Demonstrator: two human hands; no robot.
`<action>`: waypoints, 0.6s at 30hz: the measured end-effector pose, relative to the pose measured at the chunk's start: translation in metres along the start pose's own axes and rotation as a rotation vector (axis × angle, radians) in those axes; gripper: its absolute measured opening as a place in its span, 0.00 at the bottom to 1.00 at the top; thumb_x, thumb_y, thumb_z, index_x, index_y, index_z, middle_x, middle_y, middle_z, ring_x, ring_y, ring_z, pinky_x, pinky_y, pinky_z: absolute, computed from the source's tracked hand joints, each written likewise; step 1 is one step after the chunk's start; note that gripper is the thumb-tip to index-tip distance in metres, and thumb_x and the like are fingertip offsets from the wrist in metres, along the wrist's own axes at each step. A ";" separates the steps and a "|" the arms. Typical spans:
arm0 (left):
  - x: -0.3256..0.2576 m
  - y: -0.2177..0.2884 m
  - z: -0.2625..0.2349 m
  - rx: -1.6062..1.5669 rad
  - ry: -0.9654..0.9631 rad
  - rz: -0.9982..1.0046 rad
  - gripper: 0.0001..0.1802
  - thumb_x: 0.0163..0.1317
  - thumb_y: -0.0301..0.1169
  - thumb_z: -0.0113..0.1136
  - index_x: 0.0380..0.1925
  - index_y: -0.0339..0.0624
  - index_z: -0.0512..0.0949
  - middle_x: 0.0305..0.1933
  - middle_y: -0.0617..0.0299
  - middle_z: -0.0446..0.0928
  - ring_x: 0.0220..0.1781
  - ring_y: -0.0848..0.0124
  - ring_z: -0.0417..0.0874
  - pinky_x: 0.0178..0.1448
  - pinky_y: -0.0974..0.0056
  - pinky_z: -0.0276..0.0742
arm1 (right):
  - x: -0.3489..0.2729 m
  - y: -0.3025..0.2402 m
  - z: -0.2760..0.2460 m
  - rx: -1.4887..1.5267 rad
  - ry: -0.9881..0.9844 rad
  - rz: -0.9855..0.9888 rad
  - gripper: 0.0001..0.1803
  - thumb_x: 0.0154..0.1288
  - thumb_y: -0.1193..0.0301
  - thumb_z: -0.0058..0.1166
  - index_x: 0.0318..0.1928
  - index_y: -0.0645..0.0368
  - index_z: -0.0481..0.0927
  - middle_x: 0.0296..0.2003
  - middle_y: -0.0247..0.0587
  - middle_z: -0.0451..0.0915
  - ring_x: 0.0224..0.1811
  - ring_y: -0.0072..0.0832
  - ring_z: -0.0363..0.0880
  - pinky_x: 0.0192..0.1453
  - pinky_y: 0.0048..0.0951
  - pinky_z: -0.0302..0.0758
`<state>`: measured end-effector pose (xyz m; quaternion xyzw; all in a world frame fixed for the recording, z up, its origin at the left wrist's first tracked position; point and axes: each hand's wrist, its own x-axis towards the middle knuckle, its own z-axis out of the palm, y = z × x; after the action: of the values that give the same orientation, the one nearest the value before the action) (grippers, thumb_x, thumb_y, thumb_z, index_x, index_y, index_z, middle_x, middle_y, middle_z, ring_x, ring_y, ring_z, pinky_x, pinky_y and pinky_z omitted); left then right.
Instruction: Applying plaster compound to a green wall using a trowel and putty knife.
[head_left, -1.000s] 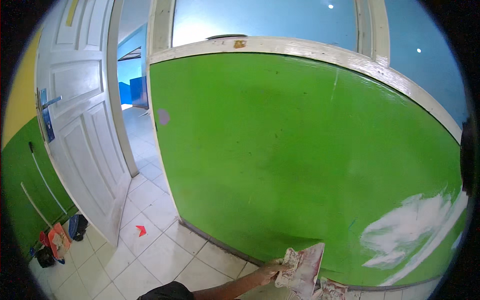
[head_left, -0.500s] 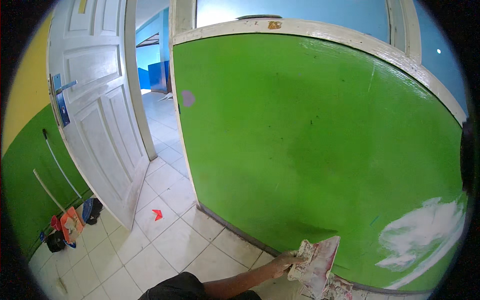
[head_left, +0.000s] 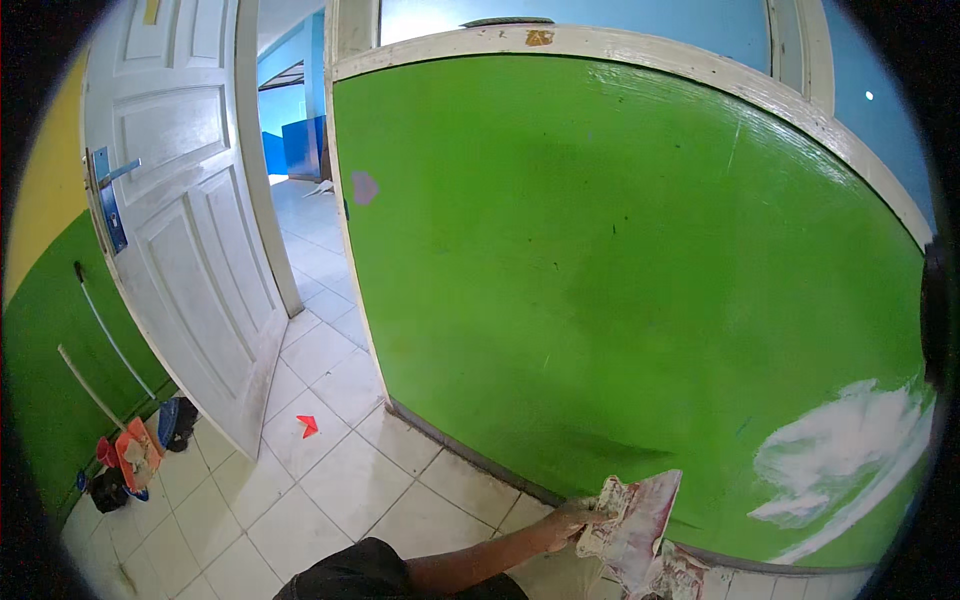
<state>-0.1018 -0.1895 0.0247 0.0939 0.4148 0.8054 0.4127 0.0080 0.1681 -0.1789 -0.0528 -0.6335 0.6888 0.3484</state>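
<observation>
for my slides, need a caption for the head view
Left hand holds a putty-smeared trowel low against a green wall.

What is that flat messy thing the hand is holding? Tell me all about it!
It is a broad flat scraper blade, like a putty knife, smeared with white and pinkish filler. The person's left hand grips its left side. It is tilted, down low near the foot of the green wall. Its lower end leaves the picture.

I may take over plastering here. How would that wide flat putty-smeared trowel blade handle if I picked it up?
The wide flat putty-smeared trowel blade looks straight, so probably stiff. Wet white putty coats it, so likely messy and slippery. The left hand holds it by one end, suggesting modest weight.
</observation>
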 end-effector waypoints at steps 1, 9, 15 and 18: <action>0.003 -0.002 0.001 -0.025 0.032 -0.032 0.37 0.58 0.54 0.59 0.63 0.46 0.67 0.71 0.58 0.55 0.72 0.62 0.54 0.71 0.56 0.52 | 0.000 0.001 0.001 -0.002 0.002 -0.009 0.13 0.61 0.70 0.51 0.45 0.63 0.76 0.38 0.45 0.78 0.39 0.38 0.78 0.40 0.37 0.79; 0.014 -0.015 -0.001 -0.047 0.018 -0.037 0.35 0.59 0.51 0.59 0.62 0.44 0.67 0.71 0.58 0.55 0.71 0.65 0.55 0.71 0.56 0.52 | -0.003 0.010 0.024 -0.005 0.022 -0.078 0.14 0.62 0.70 0.49 0.46 0.64 0.75 0.40 0.46 0.78 0.41 0.39 0.78 0.42 0.38 0.80; -0.015 0.014 0.039 -0.075 0.089 0.065 0.23 0.59 0.39 0.63 0.53 0.41 0.74 0.48 0.63 0.77 0.47 0.73 0.76 0.51 0.65 0.72 | -0.001 0.011 0.041 -0.009 0.008 -0.114 0.14 0.63 0.71 0.48 0.46 0.65 0.75 0.42 0.47 0.78 0.42 0.40 0.78 0.43 0.38 0.80; -0.020 0.015 0.043 -0.054 0.096 0.103 0.19 0.59 0.38 0.63 0.47 0.40 0.77 0.42 0.65 0.78 0.42 0.74 0.77 0.46 0.65 0.72 | -0.001 0.007 0.051 -0.013 0.005 -0.134 0.14 0.63 0.71 0.48 0.47 0.65 0.75 0.42 0.48 0.78 0.43 0.40 0.78 0.43 0.38 0.80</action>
<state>-0.0766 -0.1835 0.0669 0.0654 0.4069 0.8401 0.3527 -0.0203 0.1256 -0.1763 -0.0141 -0.6392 0.6599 0.3947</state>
